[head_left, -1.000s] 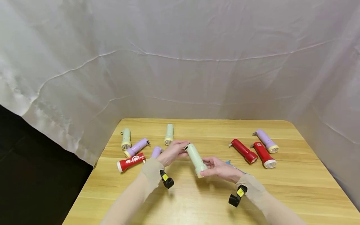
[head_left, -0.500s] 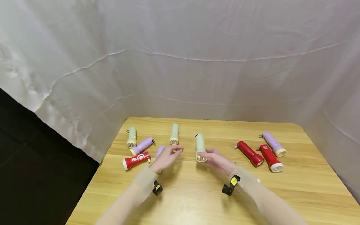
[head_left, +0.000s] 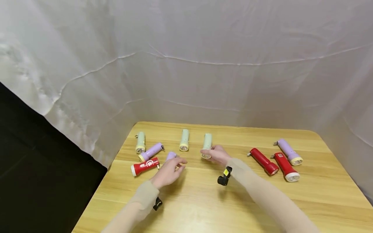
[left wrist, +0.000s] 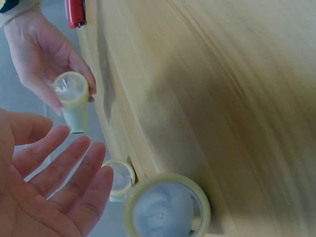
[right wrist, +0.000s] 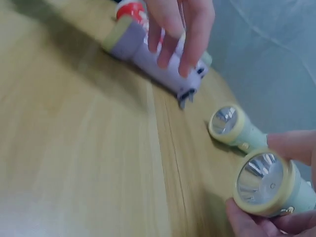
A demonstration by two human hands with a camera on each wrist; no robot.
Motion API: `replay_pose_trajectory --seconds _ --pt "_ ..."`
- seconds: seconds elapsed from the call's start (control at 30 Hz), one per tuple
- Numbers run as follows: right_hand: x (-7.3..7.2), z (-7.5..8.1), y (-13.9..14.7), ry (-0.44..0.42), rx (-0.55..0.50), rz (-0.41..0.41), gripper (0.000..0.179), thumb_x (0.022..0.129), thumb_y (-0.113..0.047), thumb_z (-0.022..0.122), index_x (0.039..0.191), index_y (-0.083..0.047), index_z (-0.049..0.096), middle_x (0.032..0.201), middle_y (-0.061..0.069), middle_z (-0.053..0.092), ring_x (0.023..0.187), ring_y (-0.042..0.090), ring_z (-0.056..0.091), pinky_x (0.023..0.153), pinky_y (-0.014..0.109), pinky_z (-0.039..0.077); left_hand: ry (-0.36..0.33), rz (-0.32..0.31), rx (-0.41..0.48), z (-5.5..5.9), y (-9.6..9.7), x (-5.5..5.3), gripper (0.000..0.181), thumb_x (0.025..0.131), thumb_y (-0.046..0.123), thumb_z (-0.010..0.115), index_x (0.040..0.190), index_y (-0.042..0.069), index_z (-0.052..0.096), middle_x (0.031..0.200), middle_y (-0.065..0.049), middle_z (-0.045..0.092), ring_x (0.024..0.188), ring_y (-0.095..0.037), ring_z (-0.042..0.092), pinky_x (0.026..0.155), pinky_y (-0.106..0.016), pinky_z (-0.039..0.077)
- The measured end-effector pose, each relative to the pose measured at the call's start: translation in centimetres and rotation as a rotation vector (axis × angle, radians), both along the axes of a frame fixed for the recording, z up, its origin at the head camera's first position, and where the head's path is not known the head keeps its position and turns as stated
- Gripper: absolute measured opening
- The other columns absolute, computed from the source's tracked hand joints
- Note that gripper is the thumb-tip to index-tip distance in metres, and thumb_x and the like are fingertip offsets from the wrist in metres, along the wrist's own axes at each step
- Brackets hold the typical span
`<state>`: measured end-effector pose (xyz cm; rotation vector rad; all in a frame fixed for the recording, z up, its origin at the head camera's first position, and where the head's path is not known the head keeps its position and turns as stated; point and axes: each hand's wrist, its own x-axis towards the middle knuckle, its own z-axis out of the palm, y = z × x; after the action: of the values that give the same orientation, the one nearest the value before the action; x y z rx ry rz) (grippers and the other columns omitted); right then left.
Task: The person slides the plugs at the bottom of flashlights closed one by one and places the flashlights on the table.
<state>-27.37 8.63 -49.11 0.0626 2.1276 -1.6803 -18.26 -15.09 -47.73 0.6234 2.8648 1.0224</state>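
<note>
The right hand (head_left: 219, 154) pinches a pale-green, cylindrical plastic flashlight (head_left: 208, 141) by its near end — long axis pointing away, perhaps raised.

Pale green-and-yellow flashlight (head_left: 208, 141) — streaky, yellow-brown wood-grain table (head_left: 198, 200)

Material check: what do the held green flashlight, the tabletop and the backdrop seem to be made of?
Flashlight: probably plastic, smooth with a soft sheen, going by its even colour; its reflector looks mirror-coated, with bright streaks.
Tabletop: wood or wood-look laminate, lightly glossy; grain streaks and a pale glare show.
Backdrop: likely satiny fabric, given its creases and sheen, though plastic sheeting is possible.
</note>
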Motion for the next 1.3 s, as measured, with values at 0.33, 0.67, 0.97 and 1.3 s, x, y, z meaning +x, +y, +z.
replay_pose_trajectory --seconds 0.33,0.67,0.97,1.3 --pt "-1.5 -0.6 -1.6 0.108 0.381 -0.076 0.043 0.084 -0.037 0.078 0.103 -0.002 0.064 0.09 0.008 0.064 0.079 0.019 0.056 0.064 0.027 0.047 -0.013 0.013 -0.006 -0.4 -0.2 0.2 0.028 0.102 0.013 0.056 0.125 0.002 0.067 0.127 -0.014 0.07 0.11 -0.031 0.069 0.096 -0.048 0.057" --pt "-2.0 -1.6 -2.5 0.245 0.465 -0.102 0.039 0.084 -0.043 0.078 0.082 -0.006 0.065 0.073 0.003 0.059 0.066 0.017 0.05 0.053 0.025 0.04 -0.03 0.01 0.006 -0.5 0.1 0.1 0.028 0.102 0.013 0.056 0.126 0.002 0.066 0.127 -0.015 0.07 0.109 -0.03 0.07 0.096 -0.047 0.058" --pt "-1.4 -1.7 -2.1 0.235 0.44 -0.123 0.057 0.087 -0.047 0.074 0.113 0.003 0.066 0.105 0.017 0.071 0.091 0.025 0.063 0.077 0.035 0.054 -0.03 -0.007 0.025 -0.6 0.1 0.1 0.028 0.102 0.012 0.056 0.124 0.0 0.066 0.126 -0.016 0.07 0.106 -0.031 0.071 0.094 -0.046 0.059" --pt "-1.4 -1.4 -2.1 0.241 0.388 -0.086 0.057 0.085 -0.032 0.078 0.125 0.005 0.063 0.115 0.021 0.072 0.101 0.029 0.067 0.089 0.042 0.056 -0.037 -0.011 0.039 -0.8 0.5 0.0 0.028 0.102 0.011 0.056 0.125 0.001 0.066 0.13 -0.017 0.068 0.108 -0.031 0.07 0.096 -0.046 0.058"
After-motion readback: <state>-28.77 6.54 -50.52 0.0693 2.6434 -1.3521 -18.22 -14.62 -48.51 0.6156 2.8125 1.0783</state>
